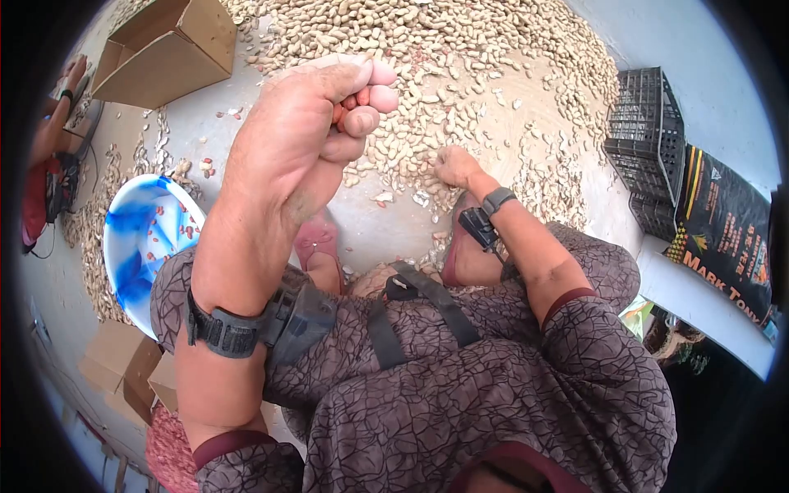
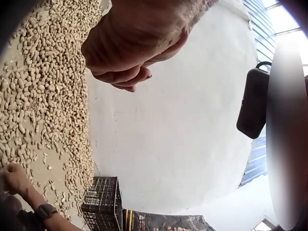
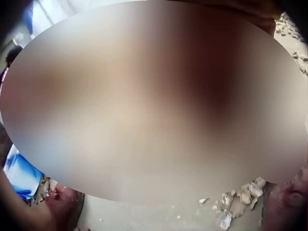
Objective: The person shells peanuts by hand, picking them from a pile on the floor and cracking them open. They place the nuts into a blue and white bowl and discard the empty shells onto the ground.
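Observation:
Raised high in the head view, my left hand (image 1: 300, 123) has its fingers curled round several red peanut kernels (image 1: 351, 103). In the left wrist view that hand (image 2: 139, 41) shows from its other side, and the kernels are hidden. Lower and further right, my right hand (image 1: 456, 167) reaches down at the near edge of a spread of unshelled peanuts (image 1: 485, 41). Its fingertips are among the shells, and I cannot tell whether they grip one. A blur covers most of the right wrist view.
A blue-and-white basin (image 1: 131, 275) with some red kernels stands at the left. Cardboard boxes (image 1: 168, 62) lie at the upper left and lower left (image 1: 119, 357). Black crates (image 1: 645, 123) and a printed black sack (image 1: 723, 234) line the right. Another person's arm (image 1: 53, 131) shows at far left.

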### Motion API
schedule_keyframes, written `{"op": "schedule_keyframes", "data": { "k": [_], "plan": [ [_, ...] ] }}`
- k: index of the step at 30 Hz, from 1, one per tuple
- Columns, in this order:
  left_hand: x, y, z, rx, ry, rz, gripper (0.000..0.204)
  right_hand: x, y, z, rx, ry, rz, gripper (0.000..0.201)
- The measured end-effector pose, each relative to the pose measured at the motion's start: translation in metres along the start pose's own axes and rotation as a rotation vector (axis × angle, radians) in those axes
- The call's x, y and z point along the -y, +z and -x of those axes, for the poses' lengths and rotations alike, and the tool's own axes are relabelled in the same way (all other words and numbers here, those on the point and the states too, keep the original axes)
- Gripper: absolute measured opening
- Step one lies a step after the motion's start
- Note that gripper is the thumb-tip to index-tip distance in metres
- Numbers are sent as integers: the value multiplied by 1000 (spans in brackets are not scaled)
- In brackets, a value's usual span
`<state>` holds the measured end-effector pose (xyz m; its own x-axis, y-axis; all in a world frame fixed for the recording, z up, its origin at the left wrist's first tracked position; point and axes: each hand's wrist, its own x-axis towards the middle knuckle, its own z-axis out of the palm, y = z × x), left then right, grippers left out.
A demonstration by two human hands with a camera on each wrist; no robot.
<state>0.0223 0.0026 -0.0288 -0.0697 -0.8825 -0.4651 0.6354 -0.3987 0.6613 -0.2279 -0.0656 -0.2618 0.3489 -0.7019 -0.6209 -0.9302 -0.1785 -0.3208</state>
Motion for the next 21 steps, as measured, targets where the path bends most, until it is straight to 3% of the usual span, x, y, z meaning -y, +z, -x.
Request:
{"op": "schedule_keyframes", "data": {
  "k": [2,4,8,11,14,16,17,19,21],
  "plan": [
    [1,2,0,-19,0,-29,17,-16,34,6,-13,15,116,17],
    [1,2,-2,-37,1,-59,17,-17,50,16,-89,107,-48,23],
    [2,4,-5,-29,18,-115,17,-6,52,22,-82,176,122,25],
    [4,7,-6,-30,34,-143,17,-15,64,13,-56,76,55,24],
    [5,8,-4,-38,36,-164,17,-22,77,18,-144,-75,74,21],
    [4,8,-4,-46,38,-174,17,-15,73,31,-62,144,-215,17],
    [3,7,-3,-48,44,-182,17,-12,67,30,-58,142,-214,17],
    [4,6,-2,-47,46,-188,17,-11,49,26,271,329,-610,20],
    [3,7,0,-40,44,-169,16,-11,35,25,272,329,-705,23]
  ]
}}
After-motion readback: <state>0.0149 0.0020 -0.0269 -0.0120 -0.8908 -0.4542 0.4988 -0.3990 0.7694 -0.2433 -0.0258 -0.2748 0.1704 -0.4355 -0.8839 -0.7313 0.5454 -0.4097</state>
